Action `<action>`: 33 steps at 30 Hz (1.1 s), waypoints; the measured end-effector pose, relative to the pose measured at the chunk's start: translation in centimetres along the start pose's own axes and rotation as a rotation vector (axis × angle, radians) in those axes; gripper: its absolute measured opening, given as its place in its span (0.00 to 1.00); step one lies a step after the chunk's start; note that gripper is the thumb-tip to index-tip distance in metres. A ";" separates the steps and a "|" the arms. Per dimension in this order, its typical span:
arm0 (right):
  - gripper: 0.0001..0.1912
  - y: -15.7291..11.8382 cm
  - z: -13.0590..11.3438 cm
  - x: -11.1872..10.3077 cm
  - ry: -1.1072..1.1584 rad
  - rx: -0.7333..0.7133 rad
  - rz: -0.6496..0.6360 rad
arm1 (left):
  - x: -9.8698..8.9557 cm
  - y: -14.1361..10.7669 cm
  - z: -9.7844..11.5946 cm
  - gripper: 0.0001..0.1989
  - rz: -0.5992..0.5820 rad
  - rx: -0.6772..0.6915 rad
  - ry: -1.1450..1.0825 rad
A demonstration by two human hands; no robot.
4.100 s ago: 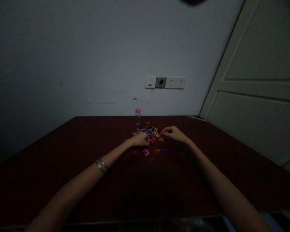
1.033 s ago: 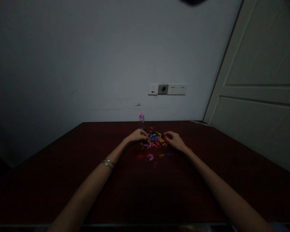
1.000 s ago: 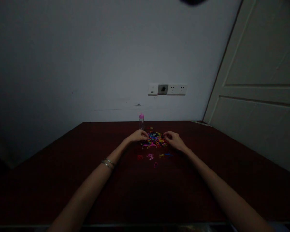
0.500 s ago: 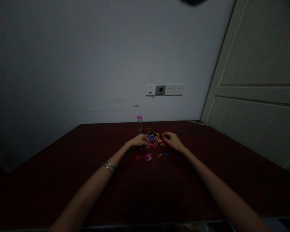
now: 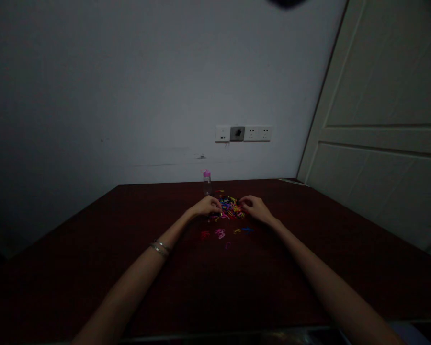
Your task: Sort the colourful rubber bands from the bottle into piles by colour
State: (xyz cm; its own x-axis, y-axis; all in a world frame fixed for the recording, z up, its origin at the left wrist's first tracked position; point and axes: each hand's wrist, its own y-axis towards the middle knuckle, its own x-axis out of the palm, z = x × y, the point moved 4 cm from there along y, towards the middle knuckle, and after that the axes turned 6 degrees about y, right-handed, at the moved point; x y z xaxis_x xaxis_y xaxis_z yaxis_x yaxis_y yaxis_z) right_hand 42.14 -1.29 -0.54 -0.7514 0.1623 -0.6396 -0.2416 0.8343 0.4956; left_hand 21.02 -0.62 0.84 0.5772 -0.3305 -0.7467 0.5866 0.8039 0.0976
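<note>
A heap of small, many-coloured looped pieces (image 5: 230, 206) lies on the dark red table. My left hand (image 5: 209, 206) is at the heap's left edge, its fingers bent together; whatever they hold is too small to tell. At the right edge rests my right hand (image 5: 253, 207), fingers curved and thumb close to the forefinger, also with nothing clear between them. Nearer me lie small groups: red pieces (image 5: 205, 235), pink pieces (image 5: 220, 233), yellow pieces (image 5: 237, 231) and blue pieces (image 5: 247, 229). A single purple-pink piece (image 5: 228, 245) lies in front of these.
Behind the heap, a clear bottle with a pink cap (image 5: 207, 183) stands upright. The table (image 5: 215, 282) meets a pale wall with a row of sockets (image 5: 257, 133). A panelled white door (image 5: 377, 158) is on the right.
My left hand has shifted slightly up, uncovering some pieces at the heap's lower left. My right hand has hardly moved. The view has shifted slightly.
</note>
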 end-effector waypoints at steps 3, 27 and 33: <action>0.11 0.0 0.0 -0.1 0.009 -0.002 -0.006 | -0.1 0.0 0.3 0.12 0.007 -0.004 0.005; 0.11 0.0 0.0 -0.1 -0.015 0.014 -0.043 | 1.9 -0.1 3.3 0.14 -0.044 0.052 0.009; 0.12 0.0 -0.1 -0.1 -0.020 0.032 -0.045 | 5.0 -0.3 3.7 0.15 -0.210 0.071 -0.016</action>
State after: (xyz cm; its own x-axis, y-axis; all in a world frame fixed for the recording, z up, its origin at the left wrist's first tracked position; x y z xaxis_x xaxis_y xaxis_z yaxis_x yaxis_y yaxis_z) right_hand 42.13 -1.41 -0.44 -0.7275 0.1342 -0.6728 -0.2554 0.8572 0.4471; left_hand 25.79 -4.37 -0.46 0.4467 -0.4952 -0.7451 0.7333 0.6798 -0.0122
